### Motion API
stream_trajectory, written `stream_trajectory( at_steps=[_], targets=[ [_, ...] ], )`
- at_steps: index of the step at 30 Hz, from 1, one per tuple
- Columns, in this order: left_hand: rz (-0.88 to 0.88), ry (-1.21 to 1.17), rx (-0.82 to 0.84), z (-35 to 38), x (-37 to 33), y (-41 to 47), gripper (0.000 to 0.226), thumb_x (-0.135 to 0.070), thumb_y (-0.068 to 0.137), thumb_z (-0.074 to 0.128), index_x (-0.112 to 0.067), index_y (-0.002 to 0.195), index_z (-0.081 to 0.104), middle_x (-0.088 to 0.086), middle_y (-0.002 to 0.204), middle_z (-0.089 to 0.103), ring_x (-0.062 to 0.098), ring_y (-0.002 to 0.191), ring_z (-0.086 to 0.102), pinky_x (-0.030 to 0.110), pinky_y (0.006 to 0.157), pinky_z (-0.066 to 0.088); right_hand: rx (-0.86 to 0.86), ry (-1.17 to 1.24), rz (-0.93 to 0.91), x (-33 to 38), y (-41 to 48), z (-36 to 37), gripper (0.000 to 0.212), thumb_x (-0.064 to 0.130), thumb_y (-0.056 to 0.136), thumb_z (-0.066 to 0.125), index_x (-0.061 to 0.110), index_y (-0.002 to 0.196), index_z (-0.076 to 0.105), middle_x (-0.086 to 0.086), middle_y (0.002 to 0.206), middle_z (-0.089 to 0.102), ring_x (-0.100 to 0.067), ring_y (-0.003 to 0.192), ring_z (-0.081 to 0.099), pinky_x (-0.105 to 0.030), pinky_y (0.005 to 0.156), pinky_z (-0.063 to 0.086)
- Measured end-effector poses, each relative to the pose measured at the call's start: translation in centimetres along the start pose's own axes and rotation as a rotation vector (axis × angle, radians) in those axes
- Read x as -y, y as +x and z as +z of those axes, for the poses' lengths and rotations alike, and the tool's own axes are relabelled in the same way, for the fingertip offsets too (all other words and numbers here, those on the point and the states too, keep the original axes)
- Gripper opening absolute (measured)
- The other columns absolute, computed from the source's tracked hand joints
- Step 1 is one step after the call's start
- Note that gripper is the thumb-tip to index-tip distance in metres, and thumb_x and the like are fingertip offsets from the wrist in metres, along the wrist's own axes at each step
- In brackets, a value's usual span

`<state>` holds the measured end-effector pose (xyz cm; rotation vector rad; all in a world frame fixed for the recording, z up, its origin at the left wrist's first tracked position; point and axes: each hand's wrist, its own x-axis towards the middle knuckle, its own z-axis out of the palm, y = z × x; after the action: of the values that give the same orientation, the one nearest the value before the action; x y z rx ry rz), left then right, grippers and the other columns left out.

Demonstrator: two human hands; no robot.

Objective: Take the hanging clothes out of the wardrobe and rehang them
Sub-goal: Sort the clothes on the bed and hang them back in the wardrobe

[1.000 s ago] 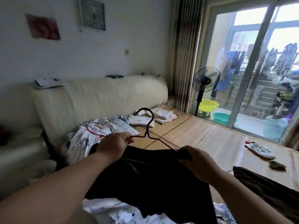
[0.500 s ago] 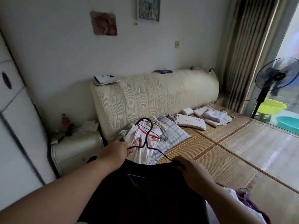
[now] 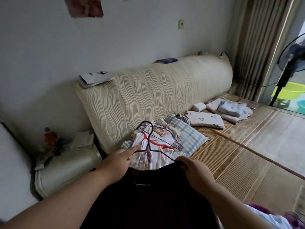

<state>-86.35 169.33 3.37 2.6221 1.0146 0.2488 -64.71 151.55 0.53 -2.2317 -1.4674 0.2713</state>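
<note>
A black garment (image 3: 153, 197) hangs in front of me on a thin dark wire hanger (image 3: 149, 139), whose hook rises above the collar. My left hand (image 3: 117, 161) holds the garment's left shoulder, its forefinger stretched along the hanger wire. My right hand (image 3: 192, 169) grips the right shoulder of the garment over the hanger's end. Behind the hook, a white printed garment with red trim (image 3: 148, 156) lies on the bed with more wire hangers (image 3: 175, 141) on top.
A checked pillow (image 3: 191, 139), a white pillow (image 3: 206, 120) and folded cloths (image 3: 231, 109) lie on the bamboo mat (image 3: 239, 162) before the cream headboard (image 3: 148, 93). A bedside cabinet (image 3: 66, 169) stands left, a fan (image 3: 292, 61) right. More clothes (image 3: 280, 217) lie at lower right.
My view has swung left, from the window to the headboard and bedside cabinet. Both hands keep hold of the black garment on its hanger; my left forefinger now stretches out along the wire.
</note>
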Motion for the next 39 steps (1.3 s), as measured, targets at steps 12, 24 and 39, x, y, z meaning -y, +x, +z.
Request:
stream_trajectory(
  at_steps=[12, 24, 39],
  targets=[
    [0.095, 0.041, 0.139, -2.4, 5.7, 19.5, 0.053, -0.054, 0.075, 0.031, -0.063, 0.127, 0.038, -0.01, 0.088, 0.045, 0.013, 0.088, 0.052, 0.025, 0.076, 0.04, 0.154, 0.163, 0.174, -2.6, 17.3, -0.2, 0.035, 0.022, 0.09, 0.057, 0.033, 0.123, 0.052, 0.003, 0.117, 0.063, -0.016, 0.101, 0.058, -0.022, 0.078, 0.039],
    [0.261, 0.051, 0.325, 6.4, 13.3, 43.0, 0.063, -0.019, 0.085, 0.059, -0.058, 0.131, 0.039, 0.001, 0.123, 0.059, 0.018, 0.114, 0.056, 0.024, 0.09, 0.043, 0.224, 0.244, 0.507, -8.4, 34.5, 6.4, 0.038, 0.019, 0.095, 0.05, 0.033, 0.13, 0.049, 0.003, 0.125, 0.059, -0.01, 0.101, 0.054, -0.021, 0.09, 0.043],
    [0.268, 0.181, 0.581, 22.7, 18.2, 60.2, 0.064, -0.008, 0.091, 0.035, -0.039, 0.146, 0.026, 0.011, 0.149, 0.025, 0.031, 0.134, 0.032, 0.036, 0.107, 0.032, 0.271, 0.219, 0.8, -17.7, 47.3, 19.2, 0.062, 0.015, 0.087, 0.057, 0.036, 0.141, 0.035, -0.001, 0.13, 0.056, -0.022, 0.115, 0.054, -0.032, 0.095, 0.045]
  ],
)
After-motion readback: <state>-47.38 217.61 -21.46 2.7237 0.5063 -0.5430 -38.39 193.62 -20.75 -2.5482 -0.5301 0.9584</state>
